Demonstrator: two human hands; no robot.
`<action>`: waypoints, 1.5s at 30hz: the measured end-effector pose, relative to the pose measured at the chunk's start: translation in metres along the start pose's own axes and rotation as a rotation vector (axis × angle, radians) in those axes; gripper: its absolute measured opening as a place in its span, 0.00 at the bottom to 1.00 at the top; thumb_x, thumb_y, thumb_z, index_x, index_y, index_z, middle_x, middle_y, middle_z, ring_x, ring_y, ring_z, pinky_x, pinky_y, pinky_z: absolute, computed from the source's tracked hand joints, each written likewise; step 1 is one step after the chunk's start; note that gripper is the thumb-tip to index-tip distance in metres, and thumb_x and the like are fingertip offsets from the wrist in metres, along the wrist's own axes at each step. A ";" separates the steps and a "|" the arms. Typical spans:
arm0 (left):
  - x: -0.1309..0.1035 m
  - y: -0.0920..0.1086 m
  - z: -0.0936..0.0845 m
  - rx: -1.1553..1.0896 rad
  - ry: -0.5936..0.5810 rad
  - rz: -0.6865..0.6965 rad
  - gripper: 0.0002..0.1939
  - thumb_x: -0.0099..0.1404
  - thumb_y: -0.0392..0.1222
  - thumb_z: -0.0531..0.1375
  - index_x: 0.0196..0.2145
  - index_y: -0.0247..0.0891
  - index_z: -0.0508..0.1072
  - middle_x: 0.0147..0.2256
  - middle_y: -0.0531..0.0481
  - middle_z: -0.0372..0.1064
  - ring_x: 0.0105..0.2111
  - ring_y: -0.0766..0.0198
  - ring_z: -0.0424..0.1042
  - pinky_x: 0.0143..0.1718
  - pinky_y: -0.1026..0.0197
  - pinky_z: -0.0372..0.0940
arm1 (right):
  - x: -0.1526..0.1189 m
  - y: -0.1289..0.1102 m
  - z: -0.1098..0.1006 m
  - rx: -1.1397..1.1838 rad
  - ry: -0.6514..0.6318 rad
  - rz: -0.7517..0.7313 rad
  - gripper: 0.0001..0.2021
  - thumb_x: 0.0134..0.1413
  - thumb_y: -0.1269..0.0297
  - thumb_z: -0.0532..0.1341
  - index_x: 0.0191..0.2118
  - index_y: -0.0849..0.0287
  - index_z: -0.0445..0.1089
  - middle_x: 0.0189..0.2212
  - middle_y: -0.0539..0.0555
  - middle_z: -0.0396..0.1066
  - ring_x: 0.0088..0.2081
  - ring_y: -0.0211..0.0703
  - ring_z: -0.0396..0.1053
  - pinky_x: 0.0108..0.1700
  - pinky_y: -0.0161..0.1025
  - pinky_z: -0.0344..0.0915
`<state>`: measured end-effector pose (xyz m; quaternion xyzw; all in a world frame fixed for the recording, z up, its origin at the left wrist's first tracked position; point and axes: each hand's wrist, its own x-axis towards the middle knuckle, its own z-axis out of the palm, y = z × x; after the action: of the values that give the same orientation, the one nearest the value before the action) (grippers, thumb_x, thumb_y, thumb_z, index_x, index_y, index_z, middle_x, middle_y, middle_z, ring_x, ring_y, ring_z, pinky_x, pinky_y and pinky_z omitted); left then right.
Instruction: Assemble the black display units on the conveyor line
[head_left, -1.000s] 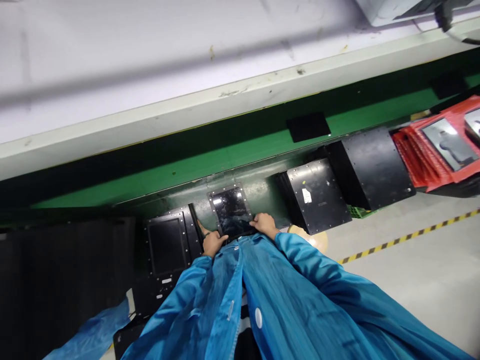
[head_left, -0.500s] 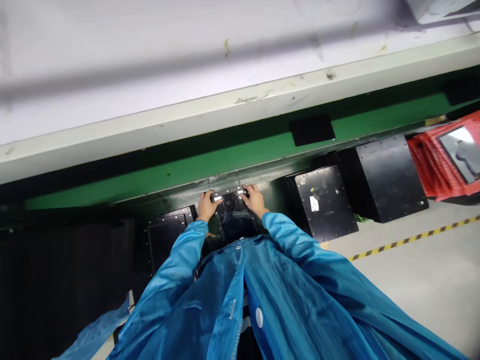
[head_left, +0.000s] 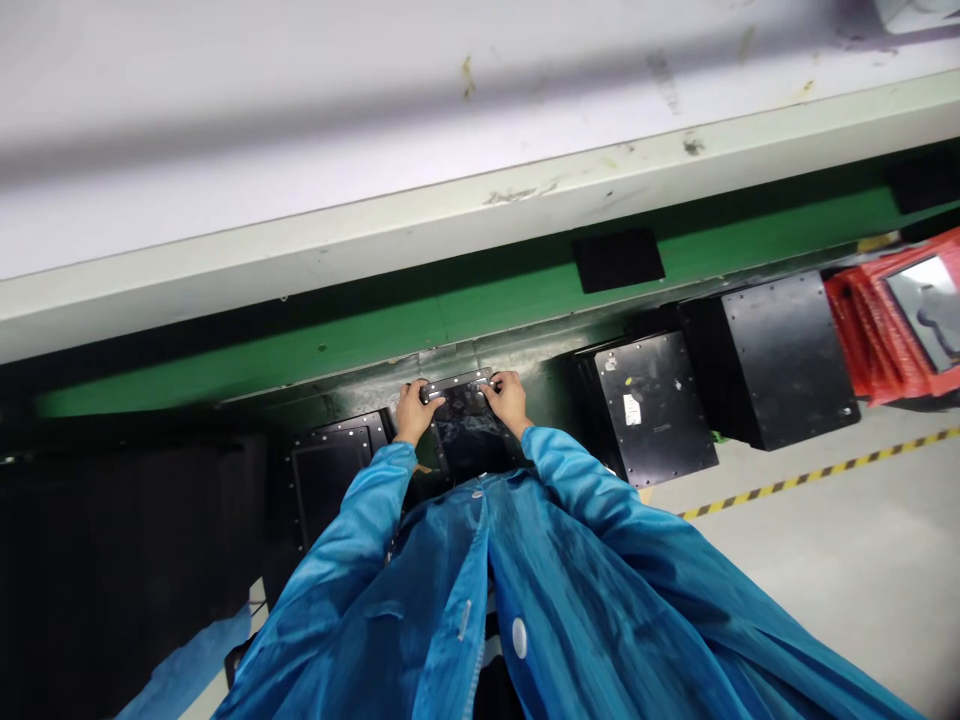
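Between my hands, close to the front of my blue coat, is a black panel [head_left: 466, 425] with small bright dots along its far edge. My left hand [head_left: 415, 411] is closed on the panel's far left corner, thumb on top. At the far right corner, my right hand [head_left: 509, 401] grips the same panel, its thumb lying over the top face. The panel's near end is hidden by the coat.
Ahead runs a white tabletop edge [head_left: 480, 212] above a green surface [head_left: 450, 316] with a black plate [head_left: 619, 260]. Black boxes [head_left: 656, 410] stand right, black framed panels [head_left: 330, 475] left, and red-wrapped pieces [head_left: 866, 330] far right.
The view has shifted slightly. Both hands keep their grip on the black panel, whose far edge looks slightly more tilted.
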<state>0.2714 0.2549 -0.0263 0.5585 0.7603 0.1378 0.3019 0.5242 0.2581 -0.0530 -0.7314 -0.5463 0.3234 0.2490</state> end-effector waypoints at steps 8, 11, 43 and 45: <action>0.024 0.008 -0.001 0.006 -0.061 -0.153 0.23 0.53 0.45 0.80 0.43 0.44 0.78 0.41 0.51 0.80 0.43 0.55 0.77 0.48 0.58 0.65 | 0.022 -0.003 -0.005 -0.014 -0.053 0.090 0.24 0.56 0.56 0.73 0.58 0.53 0.77 0.41 0.52 0.78 0.43 0.48 0.76 0.51 0.44 0.71; 0.028 0.004 -0.004 -0.045 -0.074 -0.138 0.17 0.55 0.45 0.78 0.40 0.44 0.79 0.36 0.54 0.79 0.40 0.57 0.76 0.46 0.59 0.63 | 0.026 0.000 -0.008 -0.025 -0.081 0.038 0.27 0.59 0.55 0.71 0.63 0.51 0.77 0.44 0.54 0.78 0.44 0.48 0.75 0.52 0.44 0.71; 0.001 0.010 -0.021 -0.087 0.002 0.059 0.11 0.72 0.46 0.63 0.45 0.39 0.82 0.39 0.44 0.81 0.43 0.54 0.79 0.51 0.57 0.69 | 0.038 -0.016 -0.036 -0.170 -0.268 -0.211 0.13 0.73 0.57 0.63 0.55 0.57 0.76 0.45 0.59 0.83 0.47 0.52 0.80 0.50 0.40 0.68; -0.031 -0.004 -0.036 -0.063 0.166 0.061 0.14 0.75 0.47 0.59 0.49 0.39 0.81 0.48 0.39 0.80 0.51 0.51 0.78 0.57 0.53 0.68 | 0.026 -0.013 -0.044 -0.115 -0.218 -0.160 0.13 0.76 0.58 0.58 0.54 0.56 0.77 0.48 0.59 0.83 0.49 0.51 0.80 0.52 0.40 0.68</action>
<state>0.2522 0.2295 0.0084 0.5581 0.7607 0.2166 0.2508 0.5537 0.2860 -0.0192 -0.6590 -0.6443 0.3482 0.1710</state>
